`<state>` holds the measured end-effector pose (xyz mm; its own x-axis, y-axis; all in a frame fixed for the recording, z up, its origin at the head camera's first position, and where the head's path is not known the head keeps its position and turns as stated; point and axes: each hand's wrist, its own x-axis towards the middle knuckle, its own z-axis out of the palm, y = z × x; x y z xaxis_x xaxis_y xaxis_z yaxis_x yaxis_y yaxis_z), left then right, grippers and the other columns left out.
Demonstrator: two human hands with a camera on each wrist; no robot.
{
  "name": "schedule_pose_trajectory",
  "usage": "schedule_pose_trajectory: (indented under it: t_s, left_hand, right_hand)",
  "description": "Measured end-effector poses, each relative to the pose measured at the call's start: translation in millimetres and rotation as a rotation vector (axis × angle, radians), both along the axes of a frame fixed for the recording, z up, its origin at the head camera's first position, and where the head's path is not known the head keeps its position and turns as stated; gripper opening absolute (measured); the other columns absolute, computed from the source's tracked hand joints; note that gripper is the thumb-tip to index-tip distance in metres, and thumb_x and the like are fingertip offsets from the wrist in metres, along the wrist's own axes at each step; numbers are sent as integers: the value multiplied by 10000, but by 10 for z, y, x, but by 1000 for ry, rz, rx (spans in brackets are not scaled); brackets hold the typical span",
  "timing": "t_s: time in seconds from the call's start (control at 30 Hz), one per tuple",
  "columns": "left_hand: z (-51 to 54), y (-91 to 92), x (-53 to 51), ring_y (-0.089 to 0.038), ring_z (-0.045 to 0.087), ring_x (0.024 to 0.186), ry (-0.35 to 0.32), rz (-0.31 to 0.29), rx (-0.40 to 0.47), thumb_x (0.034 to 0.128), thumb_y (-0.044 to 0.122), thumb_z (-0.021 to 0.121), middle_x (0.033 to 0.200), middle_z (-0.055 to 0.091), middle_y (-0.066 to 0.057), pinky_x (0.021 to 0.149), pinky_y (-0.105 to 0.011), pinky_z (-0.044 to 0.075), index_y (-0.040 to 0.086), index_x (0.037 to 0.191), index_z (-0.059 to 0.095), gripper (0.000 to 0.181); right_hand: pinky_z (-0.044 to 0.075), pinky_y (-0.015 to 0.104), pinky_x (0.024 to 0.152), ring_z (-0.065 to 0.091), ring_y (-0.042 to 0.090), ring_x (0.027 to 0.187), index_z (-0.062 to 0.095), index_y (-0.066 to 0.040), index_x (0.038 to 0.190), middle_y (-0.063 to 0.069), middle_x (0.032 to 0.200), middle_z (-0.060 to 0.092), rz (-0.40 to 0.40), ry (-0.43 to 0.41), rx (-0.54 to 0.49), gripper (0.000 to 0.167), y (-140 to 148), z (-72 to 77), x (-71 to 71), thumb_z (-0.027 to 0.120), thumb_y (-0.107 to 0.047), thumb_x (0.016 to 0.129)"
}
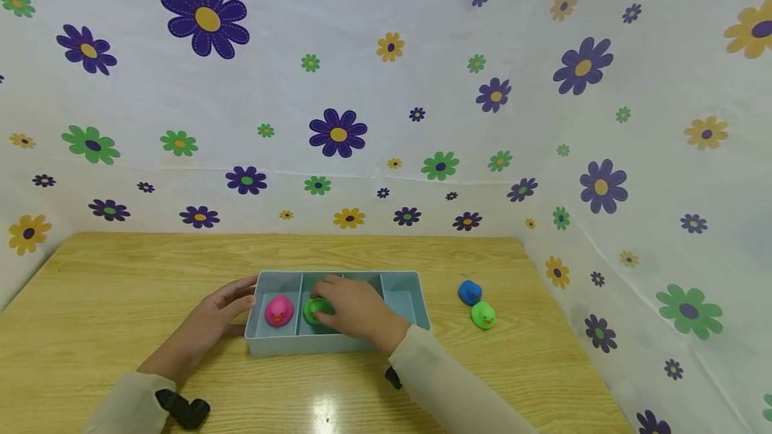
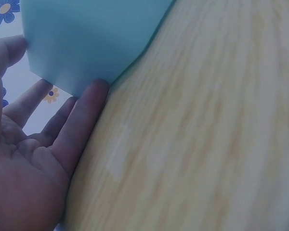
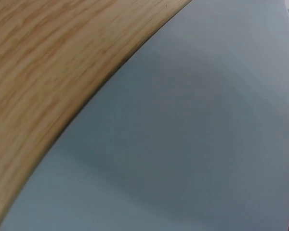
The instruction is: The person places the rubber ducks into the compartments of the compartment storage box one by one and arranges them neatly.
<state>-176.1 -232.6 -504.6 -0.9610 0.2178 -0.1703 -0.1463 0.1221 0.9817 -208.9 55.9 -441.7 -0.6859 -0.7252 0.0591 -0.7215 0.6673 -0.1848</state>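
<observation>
A pale blue divided box (image 1: 307, 345) lies lengthwise on the table, its wall filling much of both wrist views. In its leftmost compartment sits a pink rubber duck (image 1: 279, 312). My right hand (image 1: 356, 307) reaches over the front wall into the second compartment and pinches a green rubber duck (image 1: 310, 314), partly covered by the fingers. My left hand (image 1: 214, 317) is at the box's left end; in the left wrist view its fairly straight fingertips touch the end wall (image 2: 91, 48). The right wrist view shows none of the right hand's fingers clearly.
Right of the box, a blue rubber duck (image 1: 470, 292) and a light green rubber duck (image 1: 483, 315) stand close together on the wooden table (image 1: 151, 266). A flowered white sheet (image 1: 277, 99) hangs behind the table and along its right side.
</observation>
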Motion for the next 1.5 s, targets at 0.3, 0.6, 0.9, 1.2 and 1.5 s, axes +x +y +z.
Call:
schedule_pose_trajectory:
  t_s: [0.3, 0.6, 0.9, 1.2, 1.5]
  left_hand:
    - [-23, -19, -5, -451, 388, 1452, 6, -10, -1, 1072, 407, 559, 1631, 338, -208, 995, -478, 568, 124, 1626, 318, 667]
    - [-34, -24, -24, -453, 376, 1462, -4, -12, -2, 1071, 416, 557, 1639, 327, -205, 998, -476, 566, 136, 1630, 313, 671]
    - [-50, -27, -28, -462, 373, 1461, 5, -14, -1, 1074, 407, 556, 1636, 328, -212, 996, -489, 565, 130, 1629, 313, 666]
    - [-55, -25, -35, -453, 372, 1466, -8, -10, -7, 1065, 426, 566, 1641, 326, -203, 1003, -482, 562, 145, 1632, 312, 681]
    - [-47, -32, -26, -444, 361, 1470, -3, -20, -26, 1074, 435, 541, 1642, 320, -195, 1011, -474, 559, 144, 1636, 298, 677]
  right_hand:
    - [516, 137, 757, 625, 49, 911, 663, -150, 1298, -17, 1213, 641, 4, -96, -175, 322, 134, 16, -10, 665, -325, 1028]
    - [551, 198, 769, 644, 129, 970, 643, -114, 1300, 25, 1271, 613, -31, -144, -382, 302, 373, 62, -63, 675, -234, 1025]
    - [595, 363, 869, 655, 150, 1010, 662, -111, 1269, -11, 1240, 616, -157, -107, -392, 300, 817, 92, -158, 713, -232, 1000]
    - [578, 419, 911, 642, 188, 1046, 659, -115, 1288, 38, 1271, 627, -258, -75, -418, 297, 1267, 134, -242, 702, -191, 1005]
    - [556, 526, 946, 635, 305, 1136, 651, -73, 1298, 83, 1291, 619, -352, -52, -371, 315, 1801, 76, -283, 693, -181, 1005]
